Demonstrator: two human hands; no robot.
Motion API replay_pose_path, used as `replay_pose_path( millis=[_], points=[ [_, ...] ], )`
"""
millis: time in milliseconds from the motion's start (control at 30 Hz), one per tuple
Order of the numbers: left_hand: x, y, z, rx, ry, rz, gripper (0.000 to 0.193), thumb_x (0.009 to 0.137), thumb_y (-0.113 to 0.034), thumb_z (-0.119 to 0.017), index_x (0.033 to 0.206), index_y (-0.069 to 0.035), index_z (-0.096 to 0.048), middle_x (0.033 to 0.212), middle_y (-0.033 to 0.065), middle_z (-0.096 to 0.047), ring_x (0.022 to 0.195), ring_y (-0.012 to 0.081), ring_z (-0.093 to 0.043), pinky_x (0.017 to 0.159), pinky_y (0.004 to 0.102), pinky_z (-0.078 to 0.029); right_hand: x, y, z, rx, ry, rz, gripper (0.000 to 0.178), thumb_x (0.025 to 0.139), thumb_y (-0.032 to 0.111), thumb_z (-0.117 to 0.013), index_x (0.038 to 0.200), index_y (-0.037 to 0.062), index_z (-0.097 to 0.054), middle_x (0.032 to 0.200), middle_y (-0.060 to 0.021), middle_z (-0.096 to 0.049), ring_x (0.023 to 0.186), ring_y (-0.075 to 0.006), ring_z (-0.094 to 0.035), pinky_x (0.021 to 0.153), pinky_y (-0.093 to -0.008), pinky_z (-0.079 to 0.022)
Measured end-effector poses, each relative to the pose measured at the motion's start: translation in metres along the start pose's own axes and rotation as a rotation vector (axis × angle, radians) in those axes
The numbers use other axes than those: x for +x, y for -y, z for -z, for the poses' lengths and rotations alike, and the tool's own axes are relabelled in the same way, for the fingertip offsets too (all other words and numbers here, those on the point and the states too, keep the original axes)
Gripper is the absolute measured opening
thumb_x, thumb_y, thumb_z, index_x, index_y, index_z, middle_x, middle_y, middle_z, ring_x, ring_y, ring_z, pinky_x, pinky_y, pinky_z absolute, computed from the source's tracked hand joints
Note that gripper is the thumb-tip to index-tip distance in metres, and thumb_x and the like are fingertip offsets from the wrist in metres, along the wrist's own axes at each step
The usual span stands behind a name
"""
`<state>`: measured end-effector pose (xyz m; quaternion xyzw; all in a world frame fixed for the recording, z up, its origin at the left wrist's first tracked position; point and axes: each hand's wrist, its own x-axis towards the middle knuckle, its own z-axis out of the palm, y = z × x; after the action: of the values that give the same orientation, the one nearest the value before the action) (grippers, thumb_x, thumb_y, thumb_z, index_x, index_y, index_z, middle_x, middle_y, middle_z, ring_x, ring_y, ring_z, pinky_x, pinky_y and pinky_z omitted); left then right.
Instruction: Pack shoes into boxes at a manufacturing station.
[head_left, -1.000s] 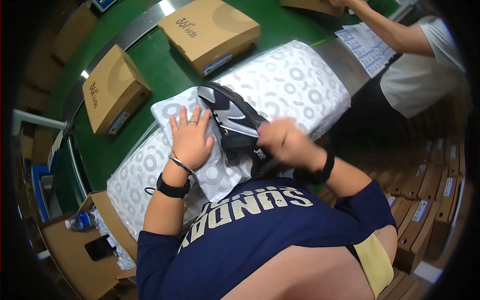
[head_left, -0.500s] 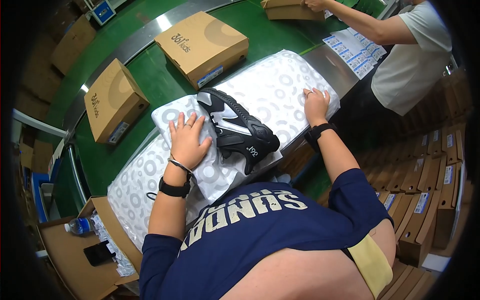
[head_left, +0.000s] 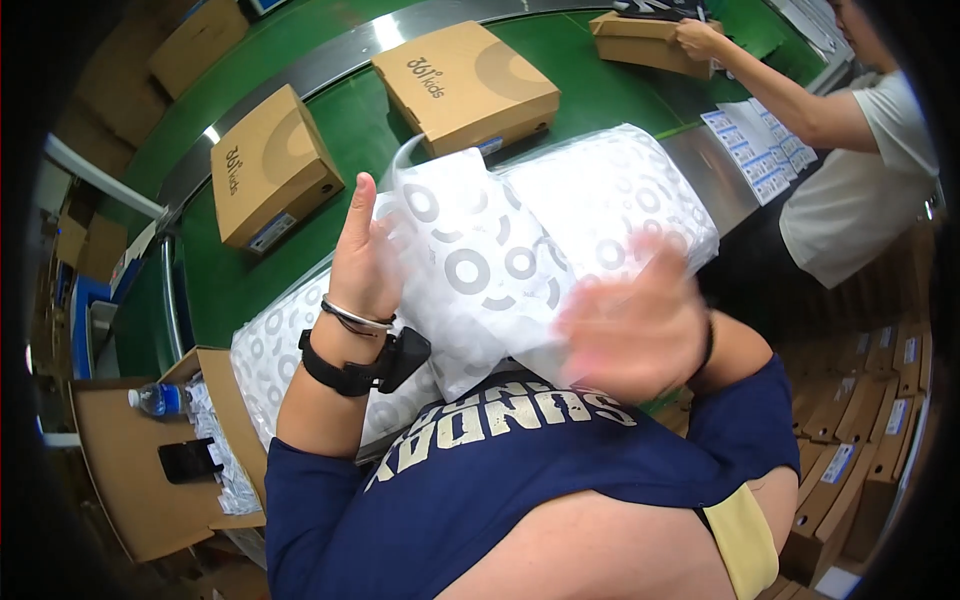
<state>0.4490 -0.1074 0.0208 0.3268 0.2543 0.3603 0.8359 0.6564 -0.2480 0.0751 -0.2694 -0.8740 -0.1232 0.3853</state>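
shifted since the earlier frame are the left hand (head_left: pixel 368 265), now turned thumb-up, the right hand (head_left: pixel 640 330), brought in from the pile's right end, and the thin white paper sheet printed with grey rings (head_left: pixel 480 260), now spread where the black shoe with silver panels was shown. the left hand is held wide at the thumb, its fingers blurred beside the sheet; the right hand is smeared by motion, and whether anything is gripped by it cannot be told.

the shoe is hidden; by judgement, it has been covered and lies beneath the sheet, upon the plastic-covered pile of matching paper (head_left: pixel 640 190). the covering seems only partly done: the sheet's far edge is left raised and curled, not pressed flat.

counted from near to far: one loose sheet; one open brown cardboard carton (head_left: pixel 120 450), in which one clear blue-labelled bottle (head_left: pixel 160 400) and one flat black phone (head_left: pixel 190 461) are held; two closed brown cardboard boxes (head_left: pixel 275 170) on the green tabletop (head_left: pixel 205 310); one further brown box (head_left: pixel 640 45), touched by a co-worker's hand (head_left: pixel 700 40). the stacked brown boxes at right (head_left: pixel 850 470) are too overlapped to be counted.
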Motion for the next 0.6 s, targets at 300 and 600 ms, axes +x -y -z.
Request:
replay_pose_path(
  millis=[300,600],
  points=[
    [0.020,0.000,0.084,0.633,-0.485,-0.338,0.033,0.069,-0.001,-0.061,0.101,0.000,-0.051,0.086,0.0062,-0.059,0.071,0.0124,-0.056,0.064,0.0253,-0.046,-0.081,-0.284,-0.082,-0.082,0.252,-0.914,0.053,0.062,0.023,-0.071,0.110,0.0067,-0.056,0.126,-0.0260,-0.036,0.116,-0.0340,-0.038,0.094,-0.0356,-0.034],
    [0.095,-0.007,0.156,0.552,-0.519,0.112,0.034,0.073,-0.009,-0.065,0.099,0.005,-0.050,0.086,0.0129,-0.059,0.071,0.0188,-0.060,0.063,0.0304,-0.050,-0.047,-0.225,-0.189,-0.111,0.623,-0.842,0.047,0.073,0.023,-0.059,0.118,0.0320,-0.050,0.135,-0.0128,-0.031,0.102,-0.0381,-0.044,0.090,-0.0398,-0.037]
  ],
)
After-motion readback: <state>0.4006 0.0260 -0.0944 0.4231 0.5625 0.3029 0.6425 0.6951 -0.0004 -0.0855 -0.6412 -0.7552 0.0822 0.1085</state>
